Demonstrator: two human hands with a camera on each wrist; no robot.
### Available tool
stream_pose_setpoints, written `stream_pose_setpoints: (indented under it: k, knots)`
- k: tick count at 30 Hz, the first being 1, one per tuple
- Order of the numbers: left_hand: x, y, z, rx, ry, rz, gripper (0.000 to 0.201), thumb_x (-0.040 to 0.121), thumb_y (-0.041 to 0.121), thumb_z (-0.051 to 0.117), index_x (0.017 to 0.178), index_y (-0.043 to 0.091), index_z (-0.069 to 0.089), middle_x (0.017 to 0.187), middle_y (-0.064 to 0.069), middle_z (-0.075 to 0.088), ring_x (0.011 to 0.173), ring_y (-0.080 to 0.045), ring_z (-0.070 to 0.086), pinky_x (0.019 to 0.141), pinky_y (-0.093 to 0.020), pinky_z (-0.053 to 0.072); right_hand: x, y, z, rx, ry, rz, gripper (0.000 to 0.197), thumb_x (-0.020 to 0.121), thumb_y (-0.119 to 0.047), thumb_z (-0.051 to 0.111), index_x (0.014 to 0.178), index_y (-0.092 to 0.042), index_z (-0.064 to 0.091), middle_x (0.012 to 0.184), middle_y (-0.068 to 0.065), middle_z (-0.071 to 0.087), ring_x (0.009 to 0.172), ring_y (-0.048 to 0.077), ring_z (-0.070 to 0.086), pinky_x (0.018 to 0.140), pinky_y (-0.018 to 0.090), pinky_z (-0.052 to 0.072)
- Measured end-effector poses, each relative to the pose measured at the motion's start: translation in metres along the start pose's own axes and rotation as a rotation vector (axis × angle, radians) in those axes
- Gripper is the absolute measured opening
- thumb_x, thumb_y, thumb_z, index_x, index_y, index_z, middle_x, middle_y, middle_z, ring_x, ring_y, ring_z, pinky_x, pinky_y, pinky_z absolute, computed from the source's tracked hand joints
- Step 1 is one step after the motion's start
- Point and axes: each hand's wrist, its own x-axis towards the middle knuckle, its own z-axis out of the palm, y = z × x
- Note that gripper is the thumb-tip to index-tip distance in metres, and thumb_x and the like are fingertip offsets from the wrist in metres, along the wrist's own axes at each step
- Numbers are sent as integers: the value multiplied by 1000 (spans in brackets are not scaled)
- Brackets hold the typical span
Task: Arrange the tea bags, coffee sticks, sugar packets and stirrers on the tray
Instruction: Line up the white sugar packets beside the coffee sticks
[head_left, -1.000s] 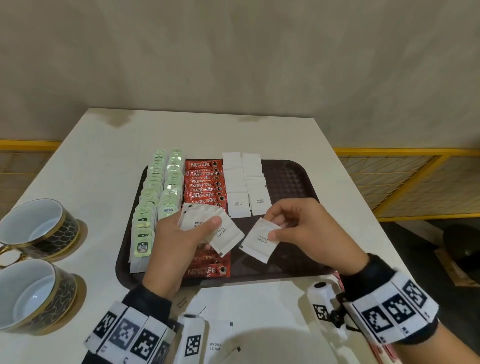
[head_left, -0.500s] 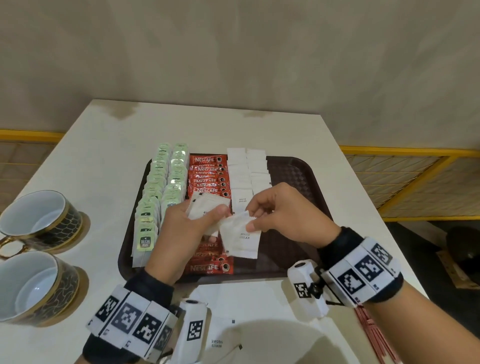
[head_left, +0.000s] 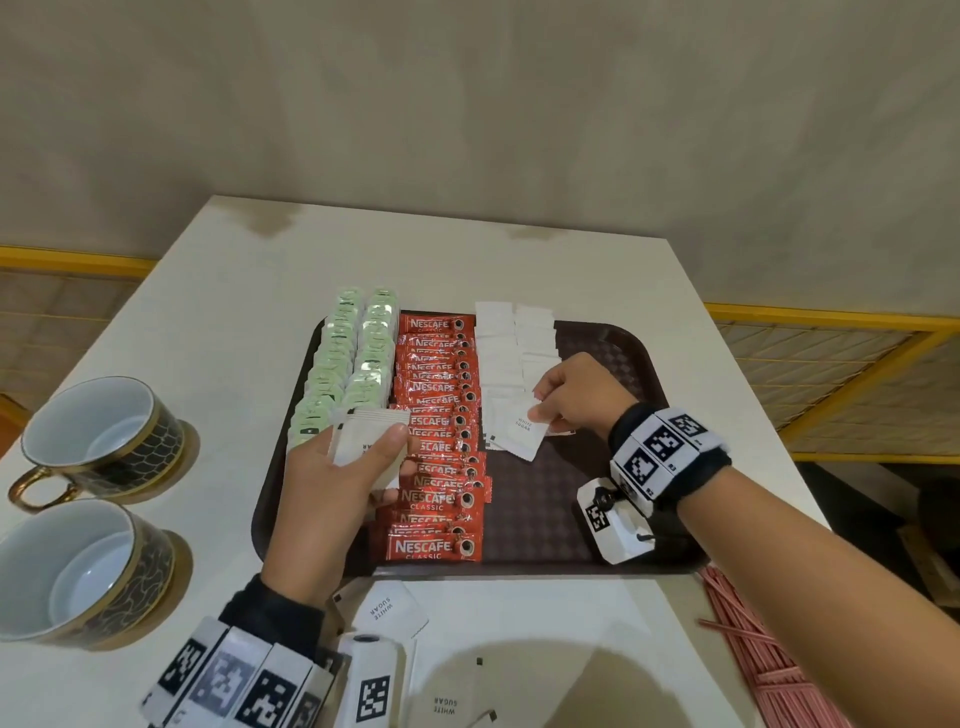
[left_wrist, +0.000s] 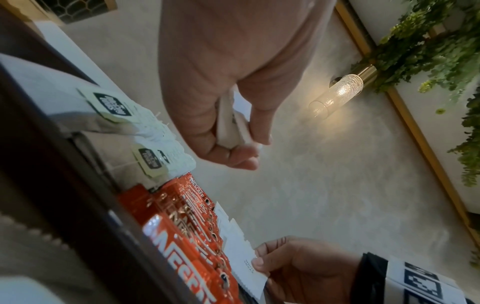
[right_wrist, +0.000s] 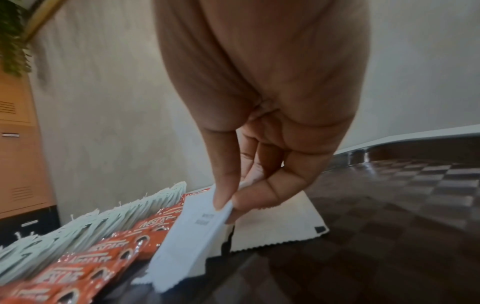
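A dark brown tray (head_left: 597, 499) holds two rows of green tea bags (head_left: 358, 364), a row of red coffee sticks (head_left: 441, 431) and two rows of white sugar packets (head_left: 511, 343). My left hand (head_left: 343, 483) hovers over the tray's left part and grips a small stack of sugar packets (head_left: 366, 441) (left_wrist: 231, 123). My right hand (head_left: 569, 395) pinches one white sugar packet (head_left: 519, 431) (right_wrist: 197, 230) by its corner, low at the near end of the sugar rows. Red stirrers (head_left: 763, 660) lie on the table right of the tray.
Two black and gold cups (head_left: 98, 436) (head_left: 72, 571) stand at the table's left edge. Loose sugar packets (head_left: 389, 608) lie on the white table in front of the tray. The tray's right half (head_left: 613, 364) is bare. Yellow railings run behind both table sides.
My right hand pulled one sugar packet from the left hand's stack and carried it right and forward, down to the sugar rows. The left hand stayed with its stack.
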Motion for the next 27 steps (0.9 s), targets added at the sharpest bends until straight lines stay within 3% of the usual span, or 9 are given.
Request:
stream_pose_setpoints:
  k: [2,6,9,14,17,21,27]
  knots:
    - [0,-1,-1,-1,10,-7,39,83,33,67,120,20,62,102,-3,74,83,-15,72,61,-27,55,2,0,3,-13,7,-10,22,74,13,74,70,-4,61,91,19,67,82,31,71,58,29,58]
    - [-1,-2,1,-4,1,9,37,83,32,67,118,20,63,100,-2,74,80,-12,73,54,-20,54,1,-1,7,-101,54,-40,26,72,7,79,76,-8,58,95,17,66,81,29,71,68,34,61]
    - [-1,-3,3,-2,-8,16,33,82,31,68,113,19,65,97,-3,75,77,-12,73,53,-18,52,1,0,5,-81,63,-61,36,69,3,83,88,-10,55,96,16,62,73,27,70,58,28,58]
    - [0,-3,1,-4,-12,5,43,75,39,68,114,21,64,98,-2,75,81,-15,73,56,-21,54,-7,-3,-33,95,-96,-94,26,72,7,79,90,-2,62,59,1,57,60,13,58,55,19,54]
    - [-1,-5,3,-7,-24,-7,35,80,34,68,112,21,65,97,-1,75,81,-14,73,56,-20,54,-5,0,-54,-42,-118,-112,20,74,4,79,90,2,67,65,4,60,60,9,58,58,17,54]
    - [-2,-5,10,7,-41,-24,20,82,31,68,101,25,66,91,2,76,81,-16,73,60,-25,52,5,4,-51,-252,-162,-127,14,74,0,80,82,-5,70,64,-1,63,62,8,60,60,20,52]
    - [-5,-5,13,-49,-79,-84,27,86,29,64,111,20,64,95,-2,75,80,-14,71,61,-25,54,19,2,-38,-379,-96,-199,14,76,-2,79,86,-4,70,70,0,60,67,13,59,60,24,55]
